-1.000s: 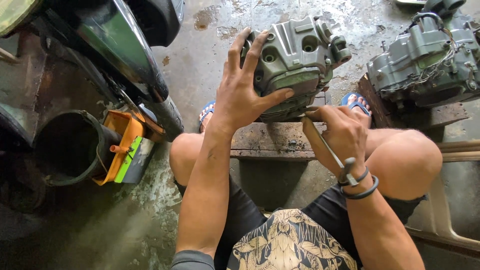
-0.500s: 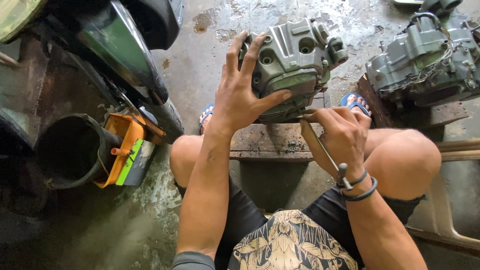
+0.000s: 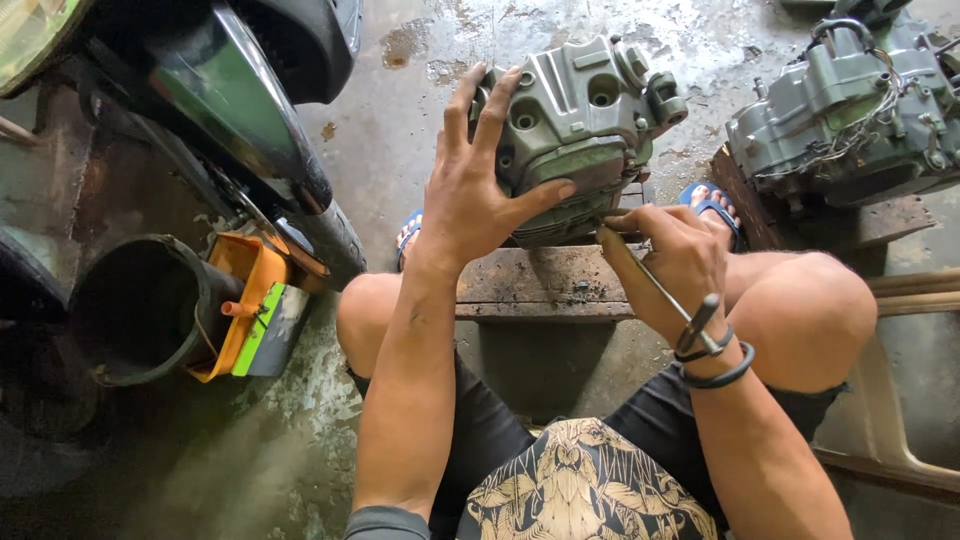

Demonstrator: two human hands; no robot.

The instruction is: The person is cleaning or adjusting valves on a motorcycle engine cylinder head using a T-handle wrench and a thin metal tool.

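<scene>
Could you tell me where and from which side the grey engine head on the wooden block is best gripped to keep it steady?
Probably its left flank, from the left, as the left hand does: the engine head is broad, so spread fingers span top to side. The right hand works a thin metal tool at its lower right edge.

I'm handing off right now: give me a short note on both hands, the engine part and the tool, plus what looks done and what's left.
Left hand: fingers spread, palm pressed on the side of the grey engine cylinder head, steadying it.
Right hand: gripping a slim metal tool, its tip at the lower edge of the head, handle end lying over the wrist.
The head sits on a worn wooden block between the knees. A second engine rests on another block at far right.
Done: head is set up and braced.
Left: the work at the lower edge looks unfinished; whether the tip is engaged cannot be seen.
</scene>
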